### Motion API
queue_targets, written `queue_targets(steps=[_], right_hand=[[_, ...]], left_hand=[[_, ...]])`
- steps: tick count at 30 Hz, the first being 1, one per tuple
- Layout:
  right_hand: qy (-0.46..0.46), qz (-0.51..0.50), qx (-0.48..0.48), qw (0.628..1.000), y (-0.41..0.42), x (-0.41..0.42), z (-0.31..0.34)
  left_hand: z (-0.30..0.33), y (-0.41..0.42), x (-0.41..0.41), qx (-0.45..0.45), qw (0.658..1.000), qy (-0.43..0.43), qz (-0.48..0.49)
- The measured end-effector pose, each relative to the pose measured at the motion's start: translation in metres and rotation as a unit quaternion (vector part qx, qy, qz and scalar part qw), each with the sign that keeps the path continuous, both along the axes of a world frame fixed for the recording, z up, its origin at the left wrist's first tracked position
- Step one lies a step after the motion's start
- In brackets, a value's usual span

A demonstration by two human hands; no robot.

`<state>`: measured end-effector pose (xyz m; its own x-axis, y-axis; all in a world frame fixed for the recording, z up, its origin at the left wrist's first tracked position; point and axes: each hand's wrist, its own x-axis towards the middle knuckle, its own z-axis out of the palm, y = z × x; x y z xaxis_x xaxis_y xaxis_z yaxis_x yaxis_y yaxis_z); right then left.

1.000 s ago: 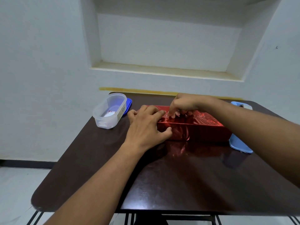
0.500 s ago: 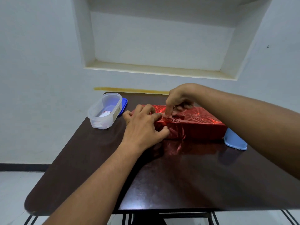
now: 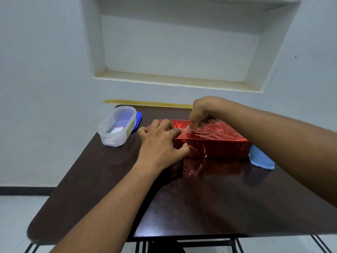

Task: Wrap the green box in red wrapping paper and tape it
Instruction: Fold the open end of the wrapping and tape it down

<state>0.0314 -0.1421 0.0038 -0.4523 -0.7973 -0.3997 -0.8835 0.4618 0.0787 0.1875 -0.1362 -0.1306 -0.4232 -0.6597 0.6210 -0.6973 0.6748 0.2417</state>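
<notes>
Red-wrapped box (image 3: 211,141) between clear tub (image 3: 116,126), blue lid (image 3: 260,158)

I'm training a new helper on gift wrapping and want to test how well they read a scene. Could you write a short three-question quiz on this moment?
1. True or false: the red-wrapped box lies flat on the dark table.
2. What stands at the table's far left corner? A) a clear plastic container B) a roll of ribbon C) a pair of scissors
3. Fill in: the left hand rests on the box's ____ end, while the right hand presses its fingertips on the top seam.

Key: 1 true. 2 A, the clear plastic container. 3 left.
</notes>
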Motion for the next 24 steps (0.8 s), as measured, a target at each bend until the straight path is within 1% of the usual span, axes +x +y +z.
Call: queue_targets(steps=[3,6,8,9,11,13,16,21,24], right_hand=[[-0.002,0.02,-0.004,1.0,0.01,-0.001,0.001],[-0.037,0.001,-0.029,0.999,0.019,-0.004,-0.001],[-0.03,0.004,-0.072,0.997,0.024,-0.004,-0.004],[-0.018,0.007,-0.108,0.994,0.027,-0.004,-0.005],[-0.013,-0.01,-0.186,0.982,0.031,-0.006,-0.011],[-0.024,-0.035,-0.231,0.972,0.032,-0.01,-0.019],[-0.043,-0.066,-0.273,0.959,0.034,-0.013,-0.03],[-0.096,-0.112,-0.351,0.925,0.043,-0.02,-0.045],[-0.08,-0.128,-0.398,0.905,0.054,-0.027,-0.052]], left_hand=[[0.001,0.001,0.0,0.0,1.0,0.002,0.0],[0.001,0.001,0.0,0.003,1.0,-0.001,-0.001],[0.0,0.001,0.001,0.002,1.0,0.002,-0.002],[0.0,0.002,0.001,0.003,1.0,0.002,-0.003],[0.0,0.002,0.001,0.004,1.0,-0.002,-0.003],[0.0,0.001,0.001,0.005,1.0,-0.005,-0.002],[-0.002,0.001,0.0,0.002,1.0,-0.004,0.0],[-0.003,0.0,0.001,-0.004,1.0,0.003,0.001],[-0.004,0.002,0.0,-0.002,1.0,0.009,-0.003]])
